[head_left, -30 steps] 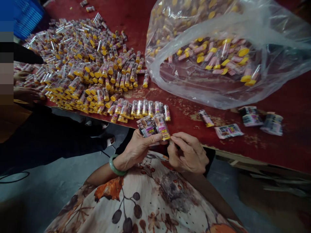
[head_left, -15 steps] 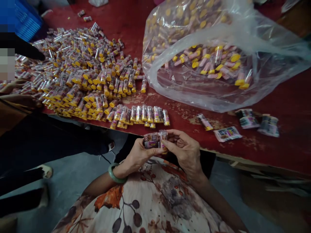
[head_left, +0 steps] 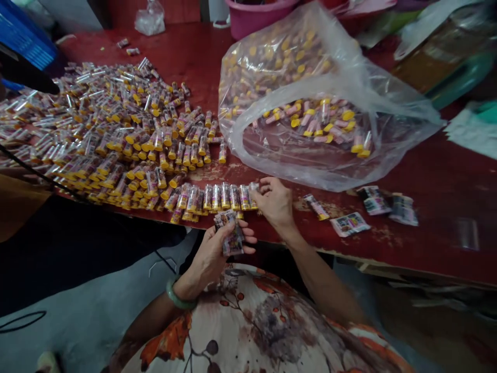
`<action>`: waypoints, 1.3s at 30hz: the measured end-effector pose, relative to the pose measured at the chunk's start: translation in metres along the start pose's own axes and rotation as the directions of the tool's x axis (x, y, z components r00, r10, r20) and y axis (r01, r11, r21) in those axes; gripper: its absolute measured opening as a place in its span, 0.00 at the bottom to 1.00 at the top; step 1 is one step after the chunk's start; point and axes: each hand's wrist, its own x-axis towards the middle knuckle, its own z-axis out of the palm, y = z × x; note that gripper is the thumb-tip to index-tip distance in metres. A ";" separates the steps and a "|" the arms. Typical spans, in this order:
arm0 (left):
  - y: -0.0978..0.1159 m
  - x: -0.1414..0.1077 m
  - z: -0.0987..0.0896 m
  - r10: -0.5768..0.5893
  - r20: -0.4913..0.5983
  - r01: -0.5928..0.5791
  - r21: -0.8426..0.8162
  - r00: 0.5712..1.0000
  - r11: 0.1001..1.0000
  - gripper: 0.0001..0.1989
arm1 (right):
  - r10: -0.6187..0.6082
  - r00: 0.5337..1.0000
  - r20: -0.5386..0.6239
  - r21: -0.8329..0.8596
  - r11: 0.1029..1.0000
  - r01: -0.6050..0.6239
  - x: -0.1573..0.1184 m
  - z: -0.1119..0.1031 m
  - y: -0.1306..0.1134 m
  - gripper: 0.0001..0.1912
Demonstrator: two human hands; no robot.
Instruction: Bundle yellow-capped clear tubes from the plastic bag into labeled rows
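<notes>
My left hand (head_left: pixel 217 246), above my lap, is closed round a small stack of printed labels (head_left: pixel 233 241), its thumb on top and fingertips showing beyond. At the table's front edge, my right hand (head_left: pixel 275 202) pinches a clear tube with a yellow cap (head_left: pixel 253 190). That tube stands at the right end of a row of similar tubes (head_left: pixel 225 197), caps facing me. To the right of this hand lie a single tube (head_left: pixel 316 207) and a flat printed packet (head_left: pixel 350 224), with two small label bundles (head_left: pixel 373 200) behind.
A large heap of capped tubes (head_left: pixel 128 129) covers the table's left. An open plastic bag (head_left: pixel 287 166) with more tubes lies behind my right hand. A pink tub (head_left: pixel 256 15) stands at the back, a blue crate (head_left: pixel 33 41) at far left. Part of another person shows at left.
My right hand has moved away from the left, forward to the row's right end with a tube. The left hand keeps the labels. The view has shifted, showing more of the table's back.
</notes>
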 end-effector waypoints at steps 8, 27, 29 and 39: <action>0.010 -0.001 -0.005 -0.008 0.025 0.005 0.104 1.000 0.995 0.14 | -0.269 0.958 -0.100 -0.603 0.782 0.157 0.095 -0.051 0.021 0.13; 0.002 0.025 0.029 0.119 -0.107 -0.113 0.059 0.987 0.992 0.16 | -0.166 0.964 0.206 0.535 0.844 0.031 0.050 -0.101 0.019 0.13; 0.000 0.027 0.036 0.150 -0.099 -0.144 0.058 0.984 0.988 0.17 | -0.144 0.938 0.317 0.725 0.674 -0.142 0.007 -0.090 0.007 0.10; -0.010 0.023 0.049 0.167 -0.088 -0.161 0.076 0.982 0.984 0.16 | 0.102 0.962 0.253 0.717 0.648 -0.258 -0.061 -0.049 0.002 0.16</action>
